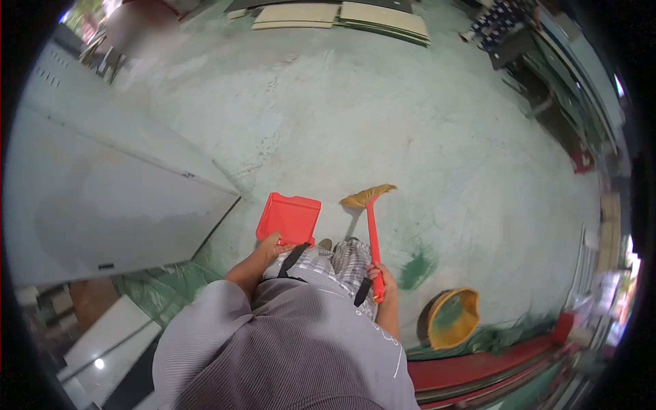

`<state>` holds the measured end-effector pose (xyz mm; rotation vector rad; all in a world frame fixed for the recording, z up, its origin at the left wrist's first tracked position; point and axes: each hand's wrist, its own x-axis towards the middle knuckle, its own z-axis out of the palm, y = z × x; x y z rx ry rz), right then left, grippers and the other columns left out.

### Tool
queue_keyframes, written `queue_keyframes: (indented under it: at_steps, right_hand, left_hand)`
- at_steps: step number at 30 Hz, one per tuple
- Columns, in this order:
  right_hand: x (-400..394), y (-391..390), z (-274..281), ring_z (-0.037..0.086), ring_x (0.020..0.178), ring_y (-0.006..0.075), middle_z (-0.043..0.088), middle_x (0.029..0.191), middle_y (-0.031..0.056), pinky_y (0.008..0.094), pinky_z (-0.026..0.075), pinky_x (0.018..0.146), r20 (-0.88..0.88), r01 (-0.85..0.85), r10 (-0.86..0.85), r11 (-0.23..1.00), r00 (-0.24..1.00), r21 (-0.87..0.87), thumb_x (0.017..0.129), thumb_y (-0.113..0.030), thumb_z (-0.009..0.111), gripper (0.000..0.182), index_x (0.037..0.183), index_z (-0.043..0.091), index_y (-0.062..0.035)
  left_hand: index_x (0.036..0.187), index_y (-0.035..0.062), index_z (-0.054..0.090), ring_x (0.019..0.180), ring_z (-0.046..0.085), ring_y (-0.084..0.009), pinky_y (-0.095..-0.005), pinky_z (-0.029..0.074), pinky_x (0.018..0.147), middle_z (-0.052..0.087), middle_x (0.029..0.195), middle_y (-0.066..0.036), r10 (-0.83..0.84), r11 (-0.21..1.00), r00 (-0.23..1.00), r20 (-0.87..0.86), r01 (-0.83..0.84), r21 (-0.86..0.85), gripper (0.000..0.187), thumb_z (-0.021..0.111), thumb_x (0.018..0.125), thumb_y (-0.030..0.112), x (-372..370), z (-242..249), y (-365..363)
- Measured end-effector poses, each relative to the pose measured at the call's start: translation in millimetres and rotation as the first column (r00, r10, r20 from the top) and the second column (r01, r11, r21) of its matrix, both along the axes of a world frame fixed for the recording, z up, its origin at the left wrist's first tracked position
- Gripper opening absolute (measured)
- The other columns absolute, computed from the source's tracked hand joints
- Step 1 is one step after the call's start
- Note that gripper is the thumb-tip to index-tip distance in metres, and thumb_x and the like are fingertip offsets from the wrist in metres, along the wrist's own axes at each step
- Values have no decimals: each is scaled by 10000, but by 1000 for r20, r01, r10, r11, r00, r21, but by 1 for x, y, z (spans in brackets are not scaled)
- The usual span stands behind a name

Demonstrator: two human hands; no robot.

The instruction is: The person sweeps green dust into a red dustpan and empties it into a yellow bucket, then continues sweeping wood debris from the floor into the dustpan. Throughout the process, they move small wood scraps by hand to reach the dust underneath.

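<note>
My left hand (271, 247) is closed on the near edge of a red dustpan (290, 217), held in front of my left leg. My right hand (384, 277) grips the red handle of a broom (372, 236) near its top end. The broom's tan bristles (367, 196) point away from me, to the right of the dustpan and apart from it. Whether the bristles touch the floor, I cannot tell.
A grey metal cabinet (109, 191) stands at the left. On the right lies a yellow basin (454, 318) near a red ledge (471, 369). Flat panels (297, 15) lie at the far side. Part of another person (501, 24) shows at the upper right.
</note>
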<state>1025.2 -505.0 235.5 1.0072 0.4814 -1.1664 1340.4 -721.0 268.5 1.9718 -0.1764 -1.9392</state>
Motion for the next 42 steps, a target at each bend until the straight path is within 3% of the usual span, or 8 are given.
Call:
queue_keyframes:
  at_steps: [5,8,14,23,24,29,35,42]
  right_hand:
    - [-7,18,-3,422,423,61,429,603,46,151,381,351,-127,119,-124,992,984,-42,747,-87,529,174,780,379,-5]
    - [-10,46,-18,420,422,61,426,598,46,153,375,349,-52,142,-144,989,988,-33,748,-103,534,185,772,372,-17]
    - [31,76,-60,397,409,63,416,575,34,157,356,338,-124,123,-106,982,987,140,745,-116,544,197,780,369,-32]
    - [129,92,-40,412,437,75,445,595,-14,194,360,379,-528,107,-55,992,847,69,769,-155,498,155,876,425,-69]
    - [100,78,-39,419,452,65,446,605,-24,188,370,387,-585,141,-102,990,804,21,773,-154,493,201,942,433,-64]
    - [9,11,-78,427,448,92,449,602,7,214,385,395,-535,-176,148,984,832,0,721,-117,519,235,934,422,-125]
    - [-123,-150,-91,428,471,74,463,627,-24,206,375,409,-833,-287,308,939,460,189,783,-157,473,178,948,469,-92]
    - [-198,-390,-95,457,515,79,472,650,-6,203,383,438,-763,-5,122,988,635,154,738,-190,529,357,1056,394,-103]
  left_hand:
    - [1034,-46,365,872,476,-409,-421,462,741,416,1013,-256,-843,418,535,58,719,-555,342,385,724,97,-36,30,-15]
    - [949,-22,423,849,519,-358,-453,441,730,454,982,-254,-198,975,974,-108,207,82,292,390,714,147,-77,10,-40]
    - [919,25,431,811,554,-297,-428,432,673,513,888,-178,-233,869,942,-241,313,383,282,417,687,184,-71,-118,-97]
    - [974,48,430,855,524,-311,-432,430,693,506,946,-140,-212,882,949,-233,288,374,310,471,709,204,-117,-160,-131]
    - [995,45,435,817,525,-315,-431,449,678,513,940,-131,-512,838,754,-412,544,-45,330,487,726,229,-106,-179,-135]
    - [923,83,491,720,541,-288,-384,480,598,541,841,-115,-325,915,941,-94,338,220,325,528,691,307,-146,-190,-176]
    - [915,74,488,671,553,-225,-318,494,550,546,825,-88,-393,919,897,-202,388,-66,366,513,721,383,-253,-220,-305]
    - [940,31,485,701,563,-207,-333,461,639,568,800,-99,-435,847,827,-357,511,150,301,418,740,246,-338,-317,-588]
